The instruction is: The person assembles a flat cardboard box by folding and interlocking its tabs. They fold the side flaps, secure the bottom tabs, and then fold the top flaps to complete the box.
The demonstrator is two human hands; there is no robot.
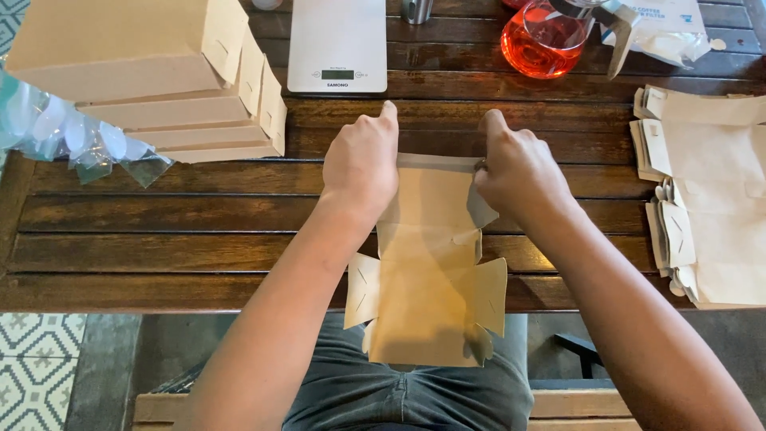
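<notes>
at frame centre i see the left hand (361,164) and right hand (517,169) each closed on an upper corner of the flat kraft box blank (427,271), pinning it to the wooden table (199,215) edge for folding, flaps spread outward.

Flat carton blank (431,271), plain kraft tan, lying over the near edge of the table (159,215), whose dark red-brown slats show black gaps between them; folded boxes (159,80) at the far left corner and a pile of flat blanks (710,199) along the right edge, the same kraft tan. Scale (337,44) at the far edge, white with a dark display window; glass vessel (542,40) to its right, clear with orange-red liquid. Trousers (399,391) below the near edge, grey; floor tiles (36,367) at lower left, white with a grey-green geometric pattern.
</notes>
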